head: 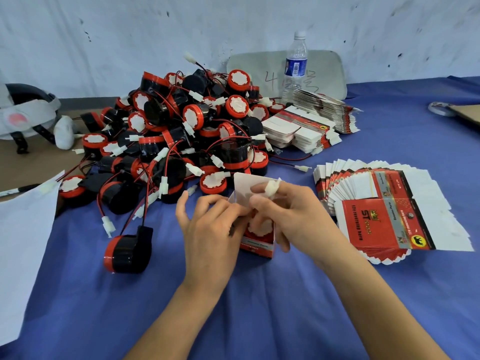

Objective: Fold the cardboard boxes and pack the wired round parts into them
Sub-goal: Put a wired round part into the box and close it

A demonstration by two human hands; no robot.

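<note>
Backed by a pale wall point(155, 29), scuffed and flecked with dark marks. Draped in blue cloth point(259, 307) over most of the bench point(33, 165), left bare and brown at the far left. Lit softly and evenly.

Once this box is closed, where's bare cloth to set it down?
Bare blue cloth lies front-left, between the white sheet and the left hand; also far right beyond the fanned flat boxes. Crowded: the parts pile behind the box.
</note>
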